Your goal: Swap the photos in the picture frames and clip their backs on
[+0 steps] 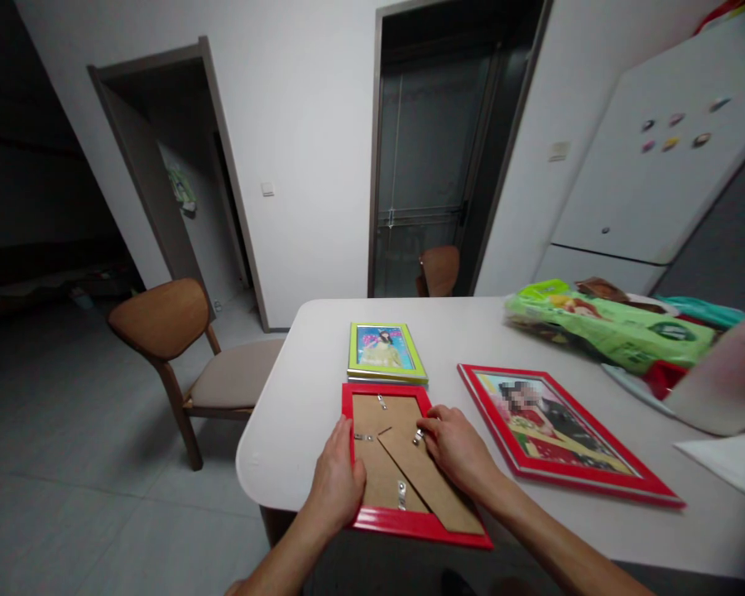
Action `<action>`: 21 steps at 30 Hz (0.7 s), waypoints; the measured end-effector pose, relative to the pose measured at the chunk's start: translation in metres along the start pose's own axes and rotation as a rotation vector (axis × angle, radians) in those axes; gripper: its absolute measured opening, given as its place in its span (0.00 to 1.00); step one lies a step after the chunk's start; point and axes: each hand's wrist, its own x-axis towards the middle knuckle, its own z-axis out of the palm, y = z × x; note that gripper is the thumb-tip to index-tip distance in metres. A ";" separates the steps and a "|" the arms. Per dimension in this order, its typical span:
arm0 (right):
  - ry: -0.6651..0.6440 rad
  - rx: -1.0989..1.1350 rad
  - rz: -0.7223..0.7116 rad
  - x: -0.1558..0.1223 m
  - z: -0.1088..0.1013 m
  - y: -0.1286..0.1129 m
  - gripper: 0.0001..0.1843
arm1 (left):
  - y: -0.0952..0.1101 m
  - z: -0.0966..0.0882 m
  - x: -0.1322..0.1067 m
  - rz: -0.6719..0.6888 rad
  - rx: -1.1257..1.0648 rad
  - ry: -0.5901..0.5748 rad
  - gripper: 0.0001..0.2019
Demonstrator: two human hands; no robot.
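at the near edge of the white table (295, 430), a red frame (403, 521) is laid face down, its near rim seemingly carried past the tabletop. its left side is gripped by the left hand (338, 476), fingers closed along the rim and thumb laid over the backing board (369, 459). the right hand (463, 451) is half curled, its fingertips brought to the right metal clip (418, 436); whether the clip is pinched cannot be told. the frame could be tipped off the edge if the left grip were loosened or the near rim pressed. the clip could be bent if forced, and the slanting support leg (431, 484) creased if leaned on. on the far side, a lime-green frame (383, 352) is set just beside and could be nudged by a slip. to the right, a larger red frame (552, 422) is laid picture up, with a green package (621, 331) beyond. farther off, a wooden chair (161, 319) is seen at left, a white fridge (639, 194) at right.
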 end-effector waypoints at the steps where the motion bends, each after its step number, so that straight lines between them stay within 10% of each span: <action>1: 0.020 0.004 -0.008 0.001 0.000 -0.004 0.14 | 0.000 0.000 -0.001 -0.004 -0.016 0.011 0.27; 10: -0.047 0.189 -0.199 0.024 0.020 -0.078 0.12 | 0.000 0.001 -0.002 0.005 -0.027 0.041 0.25; 21: 0.044 0.098 0.001 0.046 0.027 -0.036 0.16 | 0.003 -0.001 -0.002 0.016 -0.021 0.037 0.28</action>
